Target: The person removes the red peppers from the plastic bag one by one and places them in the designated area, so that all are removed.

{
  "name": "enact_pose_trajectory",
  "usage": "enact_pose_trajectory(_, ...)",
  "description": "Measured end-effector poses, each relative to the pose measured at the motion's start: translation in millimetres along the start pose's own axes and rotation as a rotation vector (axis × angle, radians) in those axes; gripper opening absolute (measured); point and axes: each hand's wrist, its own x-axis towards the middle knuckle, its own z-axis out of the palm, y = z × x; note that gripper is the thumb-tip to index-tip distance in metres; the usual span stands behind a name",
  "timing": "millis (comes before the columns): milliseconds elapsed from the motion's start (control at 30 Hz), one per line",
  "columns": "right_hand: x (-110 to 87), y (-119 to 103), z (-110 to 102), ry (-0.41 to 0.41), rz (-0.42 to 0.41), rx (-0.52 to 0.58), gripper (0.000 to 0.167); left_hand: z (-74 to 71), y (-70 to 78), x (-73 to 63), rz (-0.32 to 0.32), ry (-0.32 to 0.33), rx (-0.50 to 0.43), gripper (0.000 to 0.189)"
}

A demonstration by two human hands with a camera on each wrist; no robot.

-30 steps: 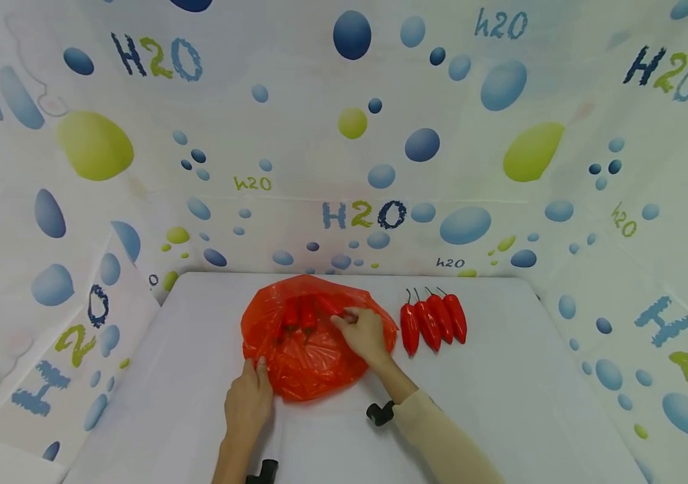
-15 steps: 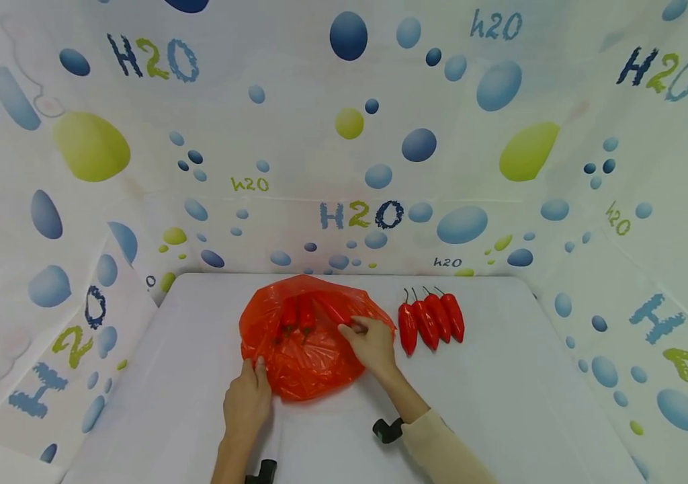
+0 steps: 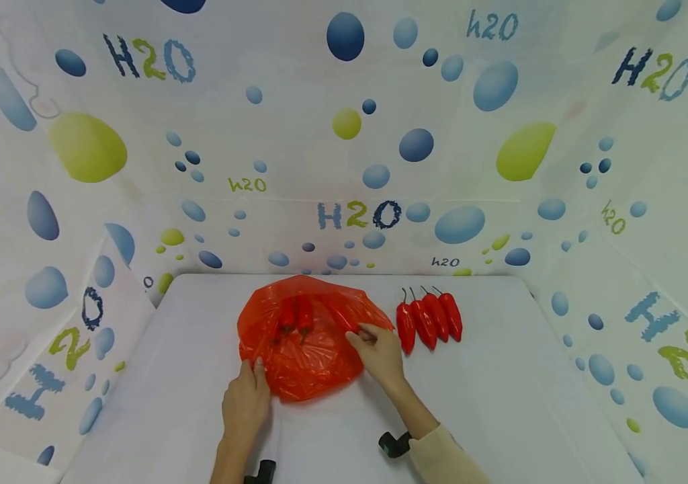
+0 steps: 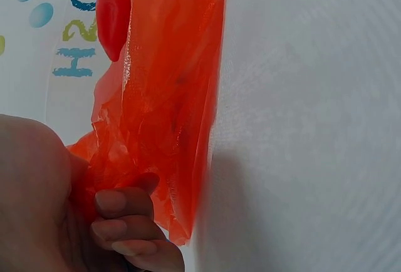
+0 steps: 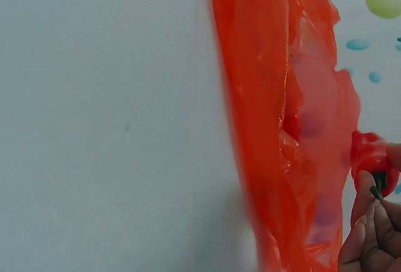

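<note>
An orange-red plastic bag [image 3: 314, 373] lies on the white table, its mouth towards me. My left hand [image 3: 247, 403] grips the near-left edge of the bag; in the left wrist view its fingers curl into the thin plastic [image 4: 169, 84]. With thumb and fingertips, my right hand [image 3: 383, 353] pinches a red chili pepper [image 3: 340, 316] by its stem end. In the right wrist view that pepper [image 5: 368, 154] shows its green stem between the fingers, beside the bag's rim. Two more red peppers [image 3: 304, 312] show in the bag's mouth, stems towards me.
Right of the bag, several red chili peppers [image 3: 422, 323] lie side by side in a slanted row, stems pointing away. Walls printed with bubbles and lettering [image 3: 359, 215] stand behind and beside the table [image 3: 501, 403]. A black wrist mount [image 3: 394, 445] shows by the right forearm.
My right hand has drawn back towards me and slightly right with the pinched pepper, and more of it shows. The left hand keeps its grip on the bag's edge.
</note>
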Motion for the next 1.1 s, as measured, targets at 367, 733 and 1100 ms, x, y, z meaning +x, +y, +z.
enact_pose_trajectory(367, -11.5, -3, -10, 0.036, 0.006, 0.006, 0.047, -1.0, -2.1, -1.0, -0.002, -0.025, -0.016, 0.04)
enact_pose_trajectory(733, -19.7, 2, -22, 0.08, 0.036, 0.033, 0.045, -1.7, 3.5, -0.5, 0.0, -0.034, -0.024, 0.037)
enact_pose_trajectory(1100, -31.3, 18, -32, 0.144, 0.097, 0.056, 0.047, -0.8, 2.0, -0.6, 0.006, -0.023, -0.008, 0.038)
